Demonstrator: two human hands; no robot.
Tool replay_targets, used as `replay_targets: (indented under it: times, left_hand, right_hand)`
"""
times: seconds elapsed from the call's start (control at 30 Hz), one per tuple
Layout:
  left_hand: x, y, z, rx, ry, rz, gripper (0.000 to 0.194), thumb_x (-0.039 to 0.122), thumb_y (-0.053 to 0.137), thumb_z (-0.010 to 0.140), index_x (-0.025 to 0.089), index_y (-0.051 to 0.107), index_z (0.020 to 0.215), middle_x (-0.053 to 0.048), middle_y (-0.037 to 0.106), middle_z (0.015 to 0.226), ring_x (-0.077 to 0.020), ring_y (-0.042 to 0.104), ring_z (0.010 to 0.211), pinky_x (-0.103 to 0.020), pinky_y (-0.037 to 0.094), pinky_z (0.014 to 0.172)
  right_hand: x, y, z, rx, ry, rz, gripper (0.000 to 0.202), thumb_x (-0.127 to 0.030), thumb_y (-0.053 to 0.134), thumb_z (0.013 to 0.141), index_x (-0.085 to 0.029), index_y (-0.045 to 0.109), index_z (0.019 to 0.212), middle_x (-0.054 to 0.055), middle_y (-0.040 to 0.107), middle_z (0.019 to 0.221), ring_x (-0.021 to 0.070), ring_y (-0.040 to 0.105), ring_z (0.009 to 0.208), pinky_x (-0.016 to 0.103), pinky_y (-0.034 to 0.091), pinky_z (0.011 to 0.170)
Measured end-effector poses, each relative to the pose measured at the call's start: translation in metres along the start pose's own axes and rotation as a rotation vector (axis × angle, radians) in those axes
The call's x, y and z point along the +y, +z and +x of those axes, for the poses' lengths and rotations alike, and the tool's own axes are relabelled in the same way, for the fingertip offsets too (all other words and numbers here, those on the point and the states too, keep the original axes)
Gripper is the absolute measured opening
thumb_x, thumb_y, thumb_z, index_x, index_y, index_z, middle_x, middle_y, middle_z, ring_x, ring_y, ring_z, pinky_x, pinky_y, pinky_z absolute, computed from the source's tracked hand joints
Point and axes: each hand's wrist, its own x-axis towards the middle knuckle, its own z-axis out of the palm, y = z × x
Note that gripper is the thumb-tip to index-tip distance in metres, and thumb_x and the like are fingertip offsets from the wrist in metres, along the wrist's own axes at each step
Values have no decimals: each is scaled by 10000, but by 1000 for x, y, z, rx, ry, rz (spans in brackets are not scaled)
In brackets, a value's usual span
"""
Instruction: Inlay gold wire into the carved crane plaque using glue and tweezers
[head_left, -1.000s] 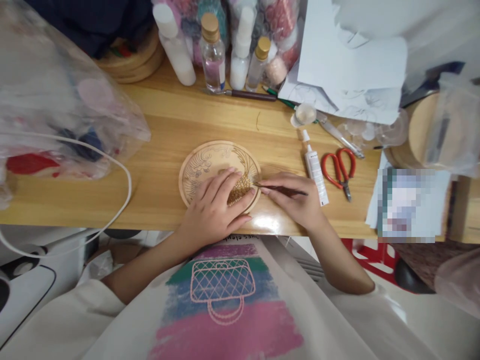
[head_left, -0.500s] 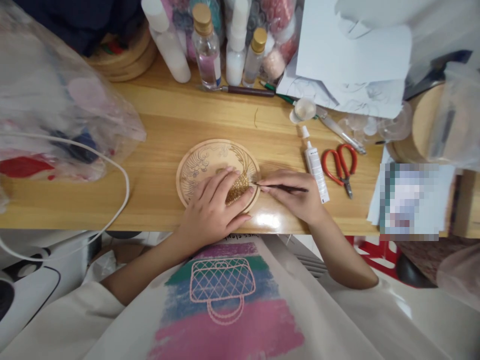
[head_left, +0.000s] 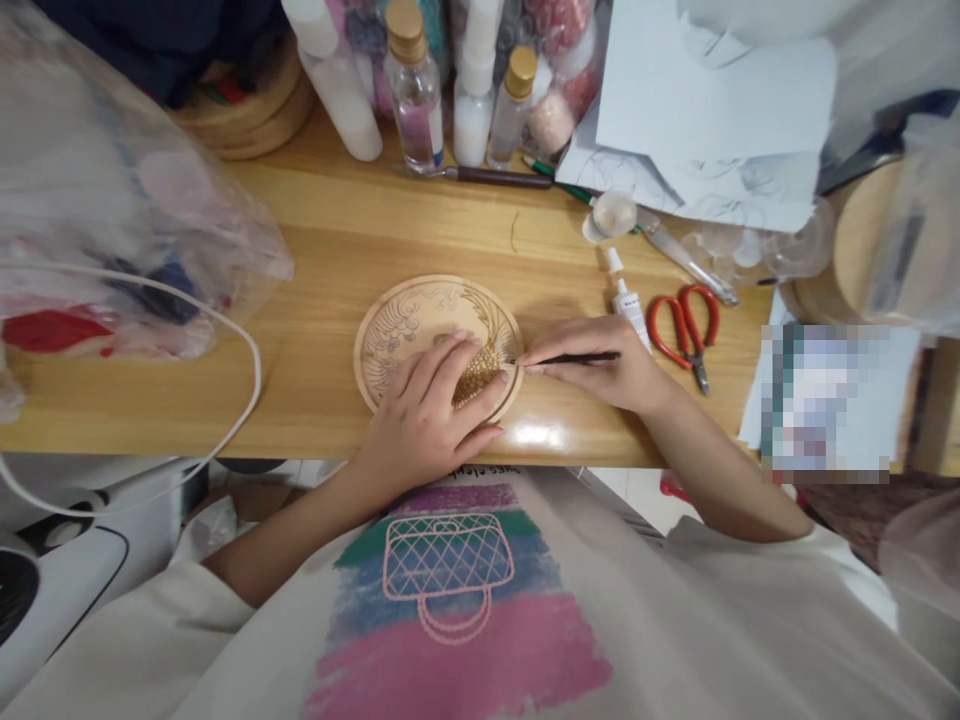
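A round wooden plaque (head_left: 416, 318) with a dark line pattern and a gold patterned area lies near the table's front edge. My left hand (head_left: 431, 410) rests flat over its lower middle, fingers spread. At the plaque's right rim my right hand (head_left: 592, 365) pinches a thin dark brush-like tool (head_left: 581, 357). The tool's tip points left and meets the plaque's right side near the gold area. Part of the pattern is hidden under my left hand.
Right of my right hand lie a white tube (head_left: 628, 305) and red-handled pliers (head_left: 688, 325). Bottles (head_left: 416, 115), a brown-handled tool (head_left: 501, 178) and papers (head_left: 709, 90) are at the back. A plastic bag (head_left: 150, 230) and white cable (head_left: 256, 370) occupy the left.
My right forearm and elbow have swung outward to the right and slightly up, now covering part of the white tube. The held tool lies a little flatter. My left hand stays on the plaque.
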Motion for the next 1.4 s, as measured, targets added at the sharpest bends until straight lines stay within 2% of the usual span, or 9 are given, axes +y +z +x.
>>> replay_targets:
  times: [0.1, 0.27, 0.63, 0.77, 1.1, 1.23, 1.4]
  left_hand:
    - [-1, 0, 0, -1, 5, 3, 445, 479, 589, 917, 204, 603, 1267, -194, 521, 1380, -367, 493, 1303, -512, 435, 1028]
    - [-1, -2, 2, 1, 36, 39, 435, 494, 552, 934, 211, 605, 1260, -206, 539, 1346, -357, 510, 1290, -488, 465, 987]
    - [-1, -3, 3, 5, 38, 73, 439, 490, 554, 926, 229, 592, 1277, -178, 559, 1348, -335, 526, 1281, -457, 450, 999]
    - [0, -3, 3, -11, 40, 84, 429, 469, 583, 912, 220, 606, 1261, -188, 560, 1343, -339, 535, 1269, -458, 463, 996]
    - [0, -3, 1, -16, 27, 73, 429, 471, 593, 910, 229, 601, 1264, -176, 549, 1364, -339, 522, 1288, -456, 448, 1010]
    - [0, -2, 1, -12, 27, 73, 423, 472, 584, 913, 220, 605, 1252, -190, 546, 1365, -344, 524, 1286, -463, 453, 1008]
    - [1, -2, 1, -2, 29, 98, 409, 466, 575, 919, 217, 598, 1242, -187, 554, 1349, -339, 544, 1271, -460, 474, 994]
  right_hand:
    - [1, -6, 5, -60, -31, -6, 113, -171, 675, 890, -148, 768, 949, 57, 780, 884, 140, 737, 821, 227, 588, 758]
    - [3, -10, 10, -131, -48, -5, 115, -177, 662, 903, -151, 764, 948, 56, 774, 860, 127, 730, 793, 212, 571, 722]
    - [5, -9, 10, -122, -41, 9, 124, -198, 675, 891, -226, 776, 957, 25, 787, 897, 134, 740, 815, 220, 594, 755]
    - [5, -9, 10, -121, -65, -2, 116, -197, 669, 900, -189, 766, 964, 32, 782, 887, 131, 738, 816, 224, 590, 744]
    - [7, -11, 9, -142, -53, -2, 146, -235, 665, 906, -200, 769, 1004, 40, 784, 924, 143, 738, 855, 240, 589, 768]
    - [4, -10, 8, -103, -63, 6, 144, -180, 699, 873, -188, 772, 997, 44, 782, 901, 145, 738, 831, 239, 585, 744]
    - [3, -8, 5, 29, 1, 37, 119, -208, 741, 840, -224, 778, 952, 22, 782, 872, 142, 723, 771, 256, 586, 697]
